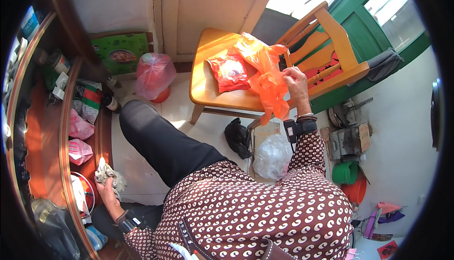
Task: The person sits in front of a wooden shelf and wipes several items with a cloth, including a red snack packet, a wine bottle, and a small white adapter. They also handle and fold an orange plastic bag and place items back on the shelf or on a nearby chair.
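My left hand [107,191], at the lower left beside the shelves, holds a crumpled grey-white cloth [110,178]. My right hand [296,81] is up at the wooden chair, its fingers bent at the edge of an orange plastic bag [266,72]; whether they pinch it is unclear. The bag lies crumpled on the chair seat [209,43] and hangs over its edge. Left of the bag, a red packet [230,72] lies flat on the seat in bright sunlight.
At left, a wooden shelf unit [65,132] holds pink bags [81,125] and a dark plastic bag [53,224]. A pink bagged bundle [156,75] stands by a green box [120,54]. Below the chair lie black [237,137] and clear [272,157] plastic bags. Green [344,172] and red buckets [356,189] stand right.
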Motion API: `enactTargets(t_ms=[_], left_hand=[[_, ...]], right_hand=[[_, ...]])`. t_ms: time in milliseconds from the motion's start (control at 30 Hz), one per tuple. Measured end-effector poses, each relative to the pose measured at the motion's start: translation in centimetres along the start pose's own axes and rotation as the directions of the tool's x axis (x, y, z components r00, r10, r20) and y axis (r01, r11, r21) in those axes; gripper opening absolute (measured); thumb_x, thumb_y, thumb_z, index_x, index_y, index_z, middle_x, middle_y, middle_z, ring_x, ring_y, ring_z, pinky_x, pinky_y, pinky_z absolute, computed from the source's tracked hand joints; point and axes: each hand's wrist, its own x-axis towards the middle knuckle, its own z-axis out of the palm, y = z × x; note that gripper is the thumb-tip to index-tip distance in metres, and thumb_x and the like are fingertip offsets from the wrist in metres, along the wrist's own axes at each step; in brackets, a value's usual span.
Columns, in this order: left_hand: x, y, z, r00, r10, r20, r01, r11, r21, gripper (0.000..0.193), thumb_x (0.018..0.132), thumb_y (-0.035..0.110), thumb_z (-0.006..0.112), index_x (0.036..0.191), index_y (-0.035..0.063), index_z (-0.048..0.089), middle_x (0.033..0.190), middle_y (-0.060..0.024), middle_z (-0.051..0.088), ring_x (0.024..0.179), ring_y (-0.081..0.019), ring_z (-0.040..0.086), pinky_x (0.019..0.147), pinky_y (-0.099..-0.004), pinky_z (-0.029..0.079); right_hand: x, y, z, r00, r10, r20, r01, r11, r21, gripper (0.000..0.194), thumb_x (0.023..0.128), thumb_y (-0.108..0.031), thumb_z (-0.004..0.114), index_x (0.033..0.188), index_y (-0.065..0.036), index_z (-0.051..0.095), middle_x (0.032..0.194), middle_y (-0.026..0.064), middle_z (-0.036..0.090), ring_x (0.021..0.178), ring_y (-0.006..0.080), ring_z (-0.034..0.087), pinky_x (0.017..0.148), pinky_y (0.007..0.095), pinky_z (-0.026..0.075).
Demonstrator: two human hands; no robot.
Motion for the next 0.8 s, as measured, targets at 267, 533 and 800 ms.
enactTargets(t_ms=[267,533,800], left_hand=[[-1.0,4.6,2.1,0.996,0.034,-0.082,-0.058,0.951,-0.305,0.052,0.093,0.007,0.066,0.144,0.0014,0.057,0.138,-0.0082,0.063,0.125,-0.0226,0.063,0.106,-0.0389,0.052],[-2.7,19.1,21.2,0.794,0.357,0.492,-0.258,0.931,-0.259,0.056,0.091,0.002,0.062,0.146,-0.0004,0.053,0.138,-0.0107,0.062,0.128,-0.0191,0.06,0.109,-0.0351,0.049],[-0.6,12.9,44.8,0.523,0.243,0.817,-0.828,0.372,0.419,0.084,0.077,0.028,0.082,0.153,0.0151,0.049,0.158,-0.0224,0.041,0.144,-0.049,0.041,0.119,-0.0554,0.041]], right_hand=[[1.2,-2.3,-2.8,0.98,0.185,0.073,-0.158,0.503,0.85,0.01,0.109,-0.01,0.054,0.104,-0.008,0.062,0.104,0.0031,0.072,0.092,0.0117,0.071,0.085,0.0303,0.061],[2.0,-0.6,-1.8,0.959,0.282,-0.014,-0.122,0.46,0.88,0.013,0.11,-0.01,0.052,0.102,-0.006,0.061,0.102,0.006,0.072,0.094,0.0146,0.072,0.087,0.0312,0.06],[2.2,0.4,-5.0,0.957,0.291,-0.025,-0.106,0.426,0.899,0.015,0.109,-0.01,0.05,0.102,-0.004,0.061,0.102,0.0077,0.073,0.091,0.0162,0.073,0.083,0.0312,0.061]])
